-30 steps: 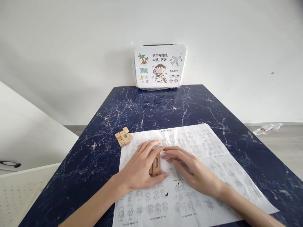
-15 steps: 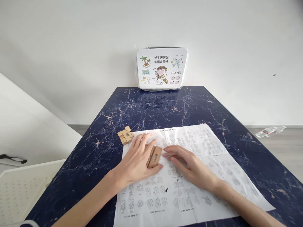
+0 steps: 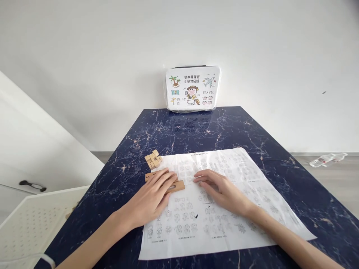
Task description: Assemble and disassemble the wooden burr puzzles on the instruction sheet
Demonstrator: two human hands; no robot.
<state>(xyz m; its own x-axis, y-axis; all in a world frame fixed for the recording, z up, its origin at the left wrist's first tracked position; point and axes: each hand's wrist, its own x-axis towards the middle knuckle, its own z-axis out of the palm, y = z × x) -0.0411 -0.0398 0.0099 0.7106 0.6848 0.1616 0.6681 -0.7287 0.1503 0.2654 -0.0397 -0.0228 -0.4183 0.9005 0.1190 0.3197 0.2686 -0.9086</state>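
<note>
My left hand (image 3: 151,196) lies with its fingers stretched flat over two flat wooden puzzle bars (image 3: 177,185) at the left edge of a printed instruction sheet (image 3: 238,209). The bars rest on the dark blue marble table (image 3: 196,130). My right hand (image 3: 220,188) lies open, palm down on the sheet, just right of the bars, and holds nothing. A small cluster of joined wooden blocks (image 3: 153,160) sits on the table just beyond my left fingertips, apart from them.
A white illustrated box (image 3: 193,88) stands against the wall at the table's far edge. A white perforated tray (image 3: 28,228) is to the left, below a white cabinet with a black handle (image 3: 32,185). A plastic bottle (image 3: 328,159) lies on the floor at right.
My left hand had a wooden bar upright on edge; it has moved left and laid the wood flat, fingers now spread on top. My right hand stayed on the sheet.
</note>
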